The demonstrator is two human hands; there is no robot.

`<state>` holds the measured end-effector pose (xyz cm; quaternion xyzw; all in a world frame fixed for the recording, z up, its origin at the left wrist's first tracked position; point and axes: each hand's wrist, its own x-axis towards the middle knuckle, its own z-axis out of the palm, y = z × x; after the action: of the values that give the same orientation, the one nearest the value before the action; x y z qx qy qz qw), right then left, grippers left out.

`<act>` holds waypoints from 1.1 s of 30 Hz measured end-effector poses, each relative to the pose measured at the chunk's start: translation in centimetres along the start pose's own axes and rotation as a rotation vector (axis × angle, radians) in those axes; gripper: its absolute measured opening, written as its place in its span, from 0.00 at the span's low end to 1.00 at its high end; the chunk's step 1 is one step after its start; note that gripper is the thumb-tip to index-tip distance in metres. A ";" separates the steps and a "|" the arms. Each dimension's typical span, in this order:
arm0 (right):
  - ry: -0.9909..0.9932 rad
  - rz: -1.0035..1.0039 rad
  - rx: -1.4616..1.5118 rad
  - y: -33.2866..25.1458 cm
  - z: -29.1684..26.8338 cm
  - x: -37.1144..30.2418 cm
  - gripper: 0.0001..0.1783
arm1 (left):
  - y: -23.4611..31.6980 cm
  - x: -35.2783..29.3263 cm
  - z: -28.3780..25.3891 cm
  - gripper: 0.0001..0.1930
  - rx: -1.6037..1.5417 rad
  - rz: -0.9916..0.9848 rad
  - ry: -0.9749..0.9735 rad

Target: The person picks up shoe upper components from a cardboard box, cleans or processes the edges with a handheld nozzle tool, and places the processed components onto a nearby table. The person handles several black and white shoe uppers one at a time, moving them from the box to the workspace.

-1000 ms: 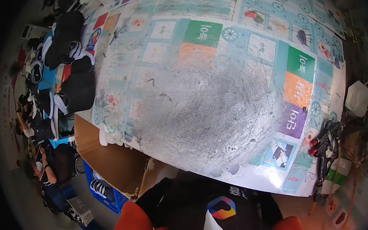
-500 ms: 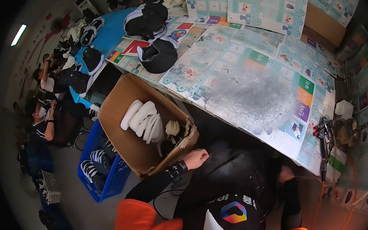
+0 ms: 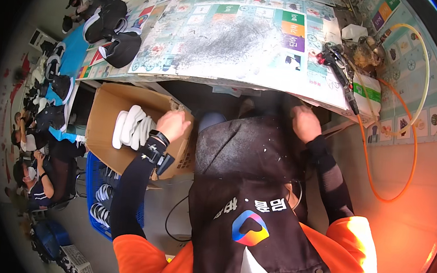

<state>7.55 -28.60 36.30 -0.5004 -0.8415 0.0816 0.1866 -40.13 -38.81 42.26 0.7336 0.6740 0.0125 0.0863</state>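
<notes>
My left hand [image 3: 173,126] is curled closed over the right rim of the cardboard box [image 3: 108,95]; whether anything is in its fingers is hidden. White shoe-shaped foam pieces [image 3: 135,127] lie in the box beside it. My right hand [image 3: 307,124] is bent closed below the table's front edge, next to the right side of the black apron [image 3: 248,149] spread over my lap. Its fingertips are hidden, so what they grip cannot be made out.
On the table [image 3: 266,70] black-and-white shoes [image 3: 121,49] stand at the left. A spray gun [image 3: 338,69] with an orange hose [image 3: 415,159] rests at the right corner. A blue crate [image 3: 97,224] of striped shoes sits left of me. Co-workers sit farther left.
The whole view has swung right and down. My left hand has gone from beside the apron to the box's rim; my right hand has come up out of the shadow near the table edge.
</notes>
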 end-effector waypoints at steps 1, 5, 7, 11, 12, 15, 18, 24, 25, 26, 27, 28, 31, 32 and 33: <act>-0.005 -0.036 0.080 -1.0 0.5 -0.6 0.10 | -0.1 0.1 -0.3 0.22 0.042 0.021 0.067; -0.161 0.074 -0.119 -3.0 4.0 -2.0 0.18 | 3.3 0.0 3.4 0.33 -0.016 -0.081 -0.437; -0.241 0.201 -0.181 -3.1 6.3 -2.5 0.24 | 4.7 -1.3 7.5 0.31 -0.043 -0.126 -0.418; -0.292 0.341 -0.133 -3.2 8.5 -3.6 0.25 | 4.9 -2.2 10.6 0.26 -0.089 -0.191 -0.339; -0.290 0.345 -0.132 -2.9 8.4 -3.2 0.25 | 4.9 -2.0 10.7 0.26 -0.086 -0.187 -0.339; -0.491 0.378 0.044 -2.3 8.3 -2.1 0.22 | 4.4 -1.8 12.1 0.21 -0.202 -0.200 -0.455; -0.547 0.321 0.049 -2.2 8.3 -1.8 0.19 | 3.3 -0.6 12.7 0.20 -0.423 -0.302 -0.572; -0.644 0.032 0.376 0.3 1.3 -4.2 0.15 | 3.2 -2.9 8.0 0.18 -0.712 0.158 -0.984; -0.629 0.084 0.385 0.1 -0.8 -5.0 0.14 | 3.6 -3.5 7.1 0.18 -0.719 0.066 -0.987; -0.618 0.134 0.393 0.1 -2.0 -5.5 0.14 | 3.7 -4.0 6.8 0.18 -0.729 -0.027 -0.989; -0.520 0.204 0.431 0.3 -2.0 -5.8 0.13 | 3.7 -4.3 6.9 0.17 -0.789 -0.163 -0.832; -0.406 0.096 0.360 1.1 -0.5 -5.4 0.14 | 2.5 -4.2 7.2 0.17 -0.915 -0.239 -0.711; -0.184 -0.055 0.602 3.5 4.4 -3.3 0.14 | -0.8 -4.7 8.7 0.26 -1.079 -0.420 -0.461; -0.192 -0.053 0.597 3.9 5.3 -3.1 0.14 | -1.5 -5.0 9.6 0.26 -1.124 -0.441 -0.550; -0.285 0.045 0.637 4.1 5.6 -2.6 0.14 | -2.2 -5.1 10.4 0.26 -1.054 -0.361 -0.681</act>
<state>9.85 -28.60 29.25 -0.4189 -0.7801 0.4132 0.2125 -41.39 -44.88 32.18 0.4310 0.6250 0.0935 0.6441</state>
